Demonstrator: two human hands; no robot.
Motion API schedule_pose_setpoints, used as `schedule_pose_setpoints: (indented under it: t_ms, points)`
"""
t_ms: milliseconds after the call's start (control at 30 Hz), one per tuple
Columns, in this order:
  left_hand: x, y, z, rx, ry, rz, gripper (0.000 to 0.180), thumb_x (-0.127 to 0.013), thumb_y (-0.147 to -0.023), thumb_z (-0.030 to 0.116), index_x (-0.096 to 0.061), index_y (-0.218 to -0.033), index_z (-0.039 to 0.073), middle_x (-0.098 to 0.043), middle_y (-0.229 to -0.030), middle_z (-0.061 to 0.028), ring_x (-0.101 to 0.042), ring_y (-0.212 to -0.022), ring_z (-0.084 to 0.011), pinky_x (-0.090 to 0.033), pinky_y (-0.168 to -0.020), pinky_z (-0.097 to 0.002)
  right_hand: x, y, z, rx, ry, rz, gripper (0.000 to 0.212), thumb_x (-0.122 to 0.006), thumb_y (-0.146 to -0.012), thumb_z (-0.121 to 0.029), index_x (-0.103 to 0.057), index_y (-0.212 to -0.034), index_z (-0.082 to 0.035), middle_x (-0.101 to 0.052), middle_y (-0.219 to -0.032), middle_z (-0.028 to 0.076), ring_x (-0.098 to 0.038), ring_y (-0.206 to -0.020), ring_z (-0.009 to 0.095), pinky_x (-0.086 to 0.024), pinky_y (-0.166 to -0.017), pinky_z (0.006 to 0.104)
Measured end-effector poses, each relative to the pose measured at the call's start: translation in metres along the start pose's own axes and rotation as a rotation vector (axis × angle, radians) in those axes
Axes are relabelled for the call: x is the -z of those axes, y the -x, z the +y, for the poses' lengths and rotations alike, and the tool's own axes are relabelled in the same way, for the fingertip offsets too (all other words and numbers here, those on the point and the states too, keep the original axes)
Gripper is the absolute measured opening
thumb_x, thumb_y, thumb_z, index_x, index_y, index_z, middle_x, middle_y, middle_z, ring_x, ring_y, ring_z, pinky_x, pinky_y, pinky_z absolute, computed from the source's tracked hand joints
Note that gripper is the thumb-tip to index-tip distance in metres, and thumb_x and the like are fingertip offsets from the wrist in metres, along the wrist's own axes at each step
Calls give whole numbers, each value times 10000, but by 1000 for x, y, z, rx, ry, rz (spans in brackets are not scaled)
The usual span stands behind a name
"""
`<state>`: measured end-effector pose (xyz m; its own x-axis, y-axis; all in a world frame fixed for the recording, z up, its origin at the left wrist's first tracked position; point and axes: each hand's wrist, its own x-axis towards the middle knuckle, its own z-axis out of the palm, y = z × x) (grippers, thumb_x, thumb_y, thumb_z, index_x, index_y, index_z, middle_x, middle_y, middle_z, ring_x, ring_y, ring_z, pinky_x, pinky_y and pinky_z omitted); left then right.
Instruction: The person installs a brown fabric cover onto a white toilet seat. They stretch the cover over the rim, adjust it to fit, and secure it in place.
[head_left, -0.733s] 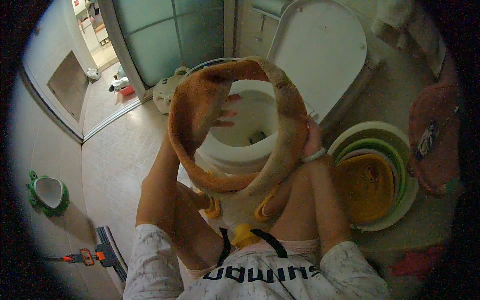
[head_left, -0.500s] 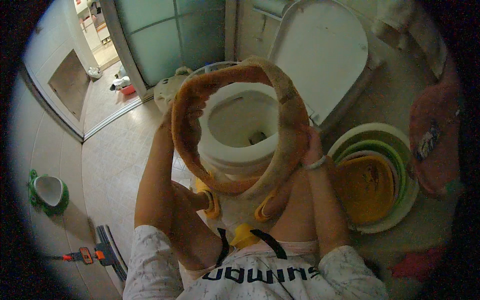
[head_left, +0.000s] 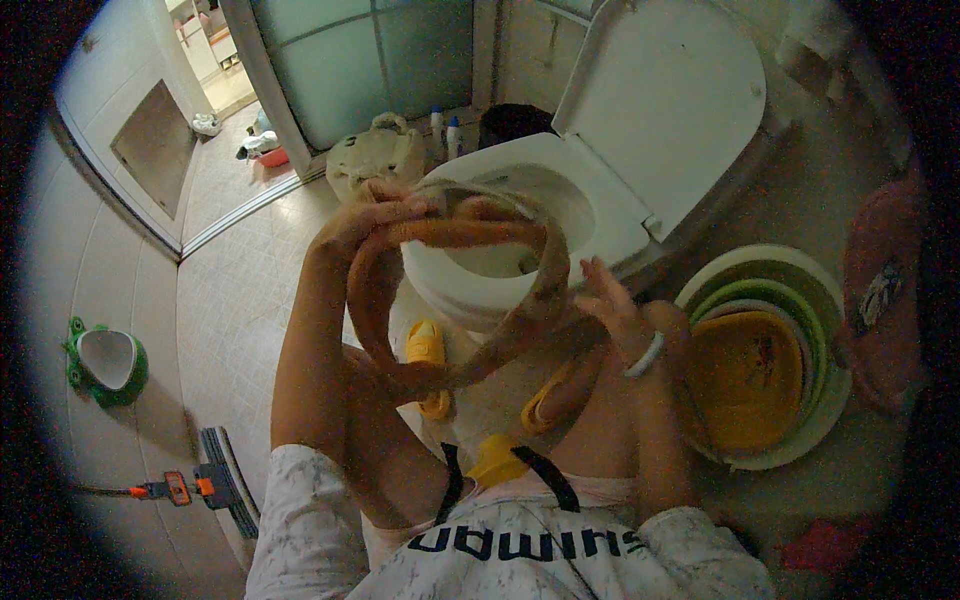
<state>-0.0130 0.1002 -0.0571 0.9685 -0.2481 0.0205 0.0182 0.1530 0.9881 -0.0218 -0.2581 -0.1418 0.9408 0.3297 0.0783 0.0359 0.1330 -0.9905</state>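
A soft fabric toilet seat cover (head_left: 371,318), orange-brown on one face and beige on the other, hangs as a ring above my knees. My left hand (head_left: 385,215) is closed round its far left part. To the right of the ring, my right hand (head_left: 622,315) has its fingers spread, with a small gap between them and the cloth. Behind the ring stands the white toilet (head_left: 612,215), its lid (head_left: 665,100) raised. The cover hides part of the bowl.
On the right sit nested basins (head_left: 745,380) in white, green and yellow. Beyond the toilet are a dark bin (head_left: 520,122), two bottles (head_left: 453,135) and a pale bag-like object (head_left: 378,155). A squeegee-like mop head (head_left: 225,483) and green child's urinal (head_left: 108,360) are left.
My right hand has let go of the seat cover and opened. My left hand has shifted a little up and right along it, and the ring has narrowed and sagged, uncovering the toilet's far side.
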Motion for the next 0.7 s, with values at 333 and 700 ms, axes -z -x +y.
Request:
schedule_pose_setpoints:
  t_ms: [333, 700]
  points:
    - [-25, 5, 19, -63, -459, -164, 230, -747, -619, 111, -665, -798, -8, -636, -808, -66, -573, -743, -124, -455, -672, -241, -63, -29, -52, 533, 809, -51, 366, -659, -729, -131, -554, -1072, -59, -514, -1137, 85, -491, -1051, 191, -400, -866, 298]
    - [-10, -18, -12, -619, -967, 151, 330, -710, -592, 27, -642, -914, 50, -564, -1069, -116, -541, -970, -207, -429, -847, -304, -79, -47, -56, 353, 568, 157, 277, -669, -677, -93, -613, -947, -60, -631, -906, 107, -606, -831, 204, -470, -761, 306]
